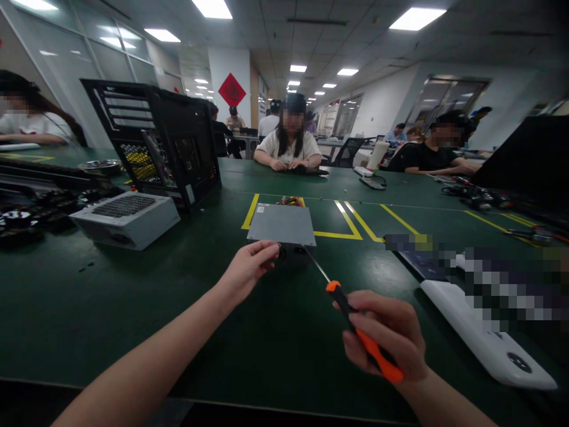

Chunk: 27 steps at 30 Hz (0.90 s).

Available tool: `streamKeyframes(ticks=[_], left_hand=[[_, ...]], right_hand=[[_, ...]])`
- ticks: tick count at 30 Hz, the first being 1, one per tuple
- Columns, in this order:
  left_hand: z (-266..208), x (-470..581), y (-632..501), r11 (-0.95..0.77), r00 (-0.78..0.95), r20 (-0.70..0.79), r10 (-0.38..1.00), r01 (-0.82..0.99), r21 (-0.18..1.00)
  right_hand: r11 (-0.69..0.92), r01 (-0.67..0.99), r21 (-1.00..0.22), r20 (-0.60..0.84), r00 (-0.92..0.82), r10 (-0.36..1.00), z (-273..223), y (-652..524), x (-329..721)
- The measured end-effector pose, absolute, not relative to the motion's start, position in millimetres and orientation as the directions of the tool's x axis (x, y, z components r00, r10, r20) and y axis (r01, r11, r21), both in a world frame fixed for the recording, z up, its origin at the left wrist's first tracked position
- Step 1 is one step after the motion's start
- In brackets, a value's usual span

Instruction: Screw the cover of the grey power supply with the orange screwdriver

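A grey metal computer power supply (281,225) lies on the green table in front of me, its coloured cables bunched behind it. My left hand (249,270) is at its front edge, thumb and fingertips pinched together. Whatever they may hold is too small or hidden to make out. My right hand (391,332) is closed around the handle of a screwdriver (343,305) in orange and black. Its thin metal shaft points forward and left, and the tip is by the front upper edge of the power supply, right of my left fingers. Contact there cannot be told.
At the left stand a second power supply (127,216) and an open black computer case (178,136). A metal bowl (100,166) is behind them. On the right lies a long white device (484,332), partly blurred. Yellow tape (338,235) marks the table. A person (291,139) sits opposite.
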<state>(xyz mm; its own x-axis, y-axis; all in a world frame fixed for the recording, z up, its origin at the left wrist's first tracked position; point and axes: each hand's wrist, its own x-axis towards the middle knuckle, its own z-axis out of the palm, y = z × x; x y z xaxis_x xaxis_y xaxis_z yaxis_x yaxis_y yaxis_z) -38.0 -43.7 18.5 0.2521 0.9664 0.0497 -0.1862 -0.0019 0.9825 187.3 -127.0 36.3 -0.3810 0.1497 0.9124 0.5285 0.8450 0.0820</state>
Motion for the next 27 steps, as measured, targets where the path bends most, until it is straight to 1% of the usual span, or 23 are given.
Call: streamKeyframes(ticks=[1,2,3,5,12,21,27], left_hand=[[20,-38,-45,0.124,0.257,-0.027,0.966,-0.368,0.922],[22,-38,-46,0.211,0.279,-0.074,0.957,-0.499,0.841],[23,-36,-48,0.265,0.307,-0.095,0.947,-0.579,0.771],[25,-33,-53,0.312,0.347,-0.098,0.933,-0.642,0.7],[23,-26,-60,0.326,0.38,-0.066,0.923,-0.678,0.659],[21,-26,-59,0.315,0.378,-0.05,0.925,-0.684,0.658],[21,-25,-60,0.321,0.384,-0.056,0.922,-0.673,0.666]], right_hand=[[0.85,0.517,0.101,0.894,-0.422,0.151,37,-130,186],[0.857,0.502,0.113,0.878,-0.455,0.151,37,-132,184],[0.865,0.485,0.128,0.864,-0.482,0.143,37,-133,182],[0.877,0.455,0.155,0.852,-0.512,0.115,37,-133,177],[0.901,0.403,0.163,0.813,-0.571,0.109,34,-129,171],[0.898,0.401,0.18,0.816,-0.57,0.091,36,-130,171],[0.894,0.421,0.155,0.823,-0.556,0.119,35,-129,167]])
